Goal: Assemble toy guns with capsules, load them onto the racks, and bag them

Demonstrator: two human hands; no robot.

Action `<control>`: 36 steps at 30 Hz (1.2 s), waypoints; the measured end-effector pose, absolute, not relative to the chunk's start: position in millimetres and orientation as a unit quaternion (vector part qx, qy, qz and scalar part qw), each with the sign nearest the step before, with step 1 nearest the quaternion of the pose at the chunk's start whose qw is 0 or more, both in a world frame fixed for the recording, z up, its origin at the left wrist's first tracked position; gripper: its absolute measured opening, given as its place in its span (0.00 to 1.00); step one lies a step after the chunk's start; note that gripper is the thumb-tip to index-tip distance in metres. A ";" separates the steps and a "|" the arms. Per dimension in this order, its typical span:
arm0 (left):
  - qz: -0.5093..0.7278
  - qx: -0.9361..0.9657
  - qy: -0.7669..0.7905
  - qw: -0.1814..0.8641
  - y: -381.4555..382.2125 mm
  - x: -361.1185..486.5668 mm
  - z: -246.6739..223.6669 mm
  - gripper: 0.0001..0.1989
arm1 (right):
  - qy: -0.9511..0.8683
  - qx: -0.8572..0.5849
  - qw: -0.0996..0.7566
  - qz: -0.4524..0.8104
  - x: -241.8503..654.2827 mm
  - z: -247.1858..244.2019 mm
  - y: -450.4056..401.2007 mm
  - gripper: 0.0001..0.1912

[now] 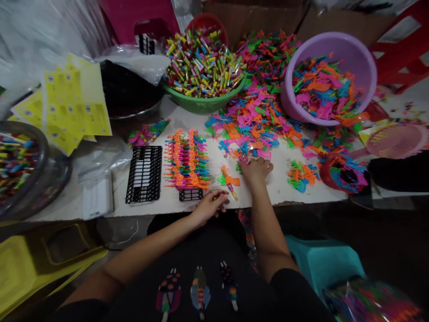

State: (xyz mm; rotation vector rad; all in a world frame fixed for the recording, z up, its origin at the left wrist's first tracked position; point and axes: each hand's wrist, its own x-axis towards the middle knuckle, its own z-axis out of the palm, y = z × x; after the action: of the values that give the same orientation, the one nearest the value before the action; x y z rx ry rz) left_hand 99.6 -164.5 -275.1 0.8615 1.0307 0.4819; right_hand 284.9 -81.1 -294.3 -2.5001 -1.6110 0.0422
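Hands: being held apart, left one lower at the near table edge, right one farther out.
Left hand [214,203]: fingers being curled; a small red and green bit is being partly covered by them, identity and grip not clear.
Right hand [256,172]: being lowered at the near edge of the toy pile [254,112], fingertips being placed by pink and blue pieces; whether any is being pinched cannot be told.
Orange toy [233,180]: being left uncovered on the table [278,179] between the hands, a small printed tube [232,192] lying at its near side.
Stacked toys [187,161]: being lined up in rows left of the hands, a black rack [191,195] being partly covered at their near end.
Slotted black rack [144,174]: being set flat, left of the rows.
Green basket [204,105]: being filled with small tubes, far side.
Purple basin [370,76]: being loaded with mixed toys, far right.
Small toy cluster [302,175]: being spread right of the right hand.
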 end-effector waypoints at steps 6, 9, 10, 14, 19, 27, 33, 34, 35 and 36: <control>0.230 0.396 0.464 0.758 -162.9 99.8 -276.9 0.18 | -0.579 -0.805 0.082 0.100 301.2 -291.1 -73.4 0.20; 0.224 0.402 0.445 0.768 -163.8 102.9 -276.7 0.19 | -0.670 -0.737 0.080 0.049 307.5 -293.5 -63.7 0.19; 0.220 0.403 0.443 0.770 -163.9 103.0 -276.6 0.19 | -0.694 -0.716 0.061 0.046 310.2 -293.7 -59.9 0.20; 0.223 0.402 0.448 0.766 -162.8 98.9 -277.0 0.21 | -0.756 -0.648 -0.019 0.087 323.3 -286.6 -48.0 0.22; 0.222 0.407 0.455 0.760 -162.6 96.2 -278.3 0.18 | -0.744 -0.667 -0.026 0.028 337.2 -280.4 -44.7 0.21; 0.262 0.420 0.435 0.752 -162.4 98.2 -277.6 0.21 | -0.534 -0.746 0.377 0.126 328.7 -273.0 -76.6 0.14; 0.304 0.414 0.425 0.746 -162.9 101.1 -271.7 0.21 | -0.386 -0.571 0.517 0.507 253.1 -275.1 -158.0 0.11; 0.304 0.418 0.422 0.745 -163.7 101.2 -271.4 0.21 | -0.378 -0.569 0.515 0.518 243.8 -277.8 -167.8 0.11; 0.302 0.422 0.420 0.744 -164.7 101.1 -271.4 0.22 | -0.371 -0.573 0.514 0.519 236.9 -280.2 -175.5 0.11; 0.298 0.426 0.419 0.744 -165.7 101.0 -271.6 0.22 | -0.366 -0.578 0.515 0.517 232.2 -282.0 -181.0 0.11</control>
State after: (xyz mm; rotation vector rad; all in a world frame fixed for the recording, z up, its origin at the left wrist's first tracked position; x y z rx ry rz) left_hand 101.0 -165.7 -271.6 0.9329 0.9187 0.6530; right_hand 232.2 -181.0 -282.0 -1.3885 -0.8800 1.2416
